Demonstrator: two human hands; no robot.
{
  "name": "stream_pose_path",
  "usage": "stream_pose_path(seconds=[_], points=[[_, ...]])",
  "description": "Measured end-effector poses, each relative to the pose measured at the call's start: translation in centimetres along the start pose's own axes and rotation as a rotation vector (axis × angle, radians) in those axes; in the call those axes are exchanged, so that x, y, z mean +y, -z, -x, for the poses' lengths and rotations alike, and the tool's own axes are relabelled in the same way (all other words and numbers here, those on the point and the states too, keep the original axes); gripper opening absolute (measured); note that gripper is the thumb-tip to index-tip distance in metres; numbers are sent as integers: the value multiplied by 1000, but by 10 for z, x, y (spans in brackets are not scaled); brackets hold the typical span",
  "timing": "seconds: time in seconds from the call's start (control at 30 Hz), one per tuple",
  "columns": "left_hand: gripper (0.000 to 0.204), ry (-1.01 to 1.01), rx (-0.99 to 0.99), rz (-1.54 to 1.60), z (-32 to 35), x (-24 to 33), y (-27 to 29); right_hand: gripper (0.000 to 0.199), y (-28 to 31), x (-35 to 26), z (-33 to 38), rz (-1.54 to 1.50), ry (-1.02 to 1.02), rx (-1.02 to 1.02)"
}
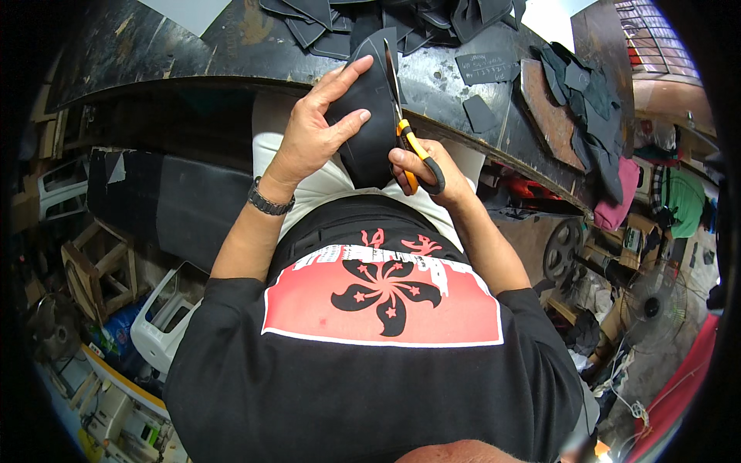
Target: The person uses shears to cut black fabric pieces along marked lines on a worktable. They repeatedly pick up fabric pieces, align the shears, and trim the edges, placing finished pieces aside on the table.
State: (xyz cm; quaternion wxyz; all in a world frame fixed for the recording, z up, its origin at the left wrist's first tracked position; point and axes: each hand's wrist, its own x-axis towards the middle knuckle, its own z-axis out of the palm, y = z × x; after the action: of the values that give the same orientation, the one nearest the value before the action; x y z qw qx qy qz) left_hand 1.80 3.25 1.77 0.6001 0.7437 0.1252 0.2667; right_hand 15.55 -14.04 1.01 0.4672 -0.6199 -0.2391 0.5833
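A black sheet of material [367, 147] with pale drawn lines hangs over the table's near edge toward my lap. My left hand [320, 123] holds it from the left, with thumb and forefinger lying along its face. In my right hand [436, 171] is a pair of scissors [413, 143] with yellow and black handles, fingers through the loops. The blades point away from me along the sheet's right edge, and they look slightly parted. Whether the lower blade is under the sheet is hard to see.
Several cut black pieces [463, 15] lie at the table's [224, 58] far side. A marked dark piece [486, 68] and a small one [480, 113] rest to the right, near a brown board [544, 108] with dark cloth [583, 92]. A fan [652, 307] stands at right, a white stool [166, 316] at left.
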Motion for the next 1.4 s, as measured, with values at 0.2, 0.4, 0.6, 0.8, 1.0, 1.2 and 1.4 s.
stream_pose_path(seconds=[0.2, 0.4, 0.6, 0.8, 1.0, 1.2, 1.4], points=[[61, 27, -7, -3, 0, -1, 5, 38, 0, -1, 4, 26, -25, 11], [61, -3, -16, -33, -2, -2, 4, 36, -1, -3, 10, 86, -63, 42], [60, -5, -67, -12, 1, 2, -2, 36, 4, -6, 1, 27, -9, 37], [60, 59, -49, 54, 5, 4, -10, 40, 6, -3, -5, -36, 33, 25], [60, 59, -56, 62, 5, 2, -10, 41, 12, 2, -3, -4, 8, 22], [61, 48, -83, 36, 7, -1, -9, 43, 17, 3, 3, 72, -35, 38], [69, 146, -247, 174, 7, 5, -4, 34, 5, -2, 2, -108, 128, 165]])
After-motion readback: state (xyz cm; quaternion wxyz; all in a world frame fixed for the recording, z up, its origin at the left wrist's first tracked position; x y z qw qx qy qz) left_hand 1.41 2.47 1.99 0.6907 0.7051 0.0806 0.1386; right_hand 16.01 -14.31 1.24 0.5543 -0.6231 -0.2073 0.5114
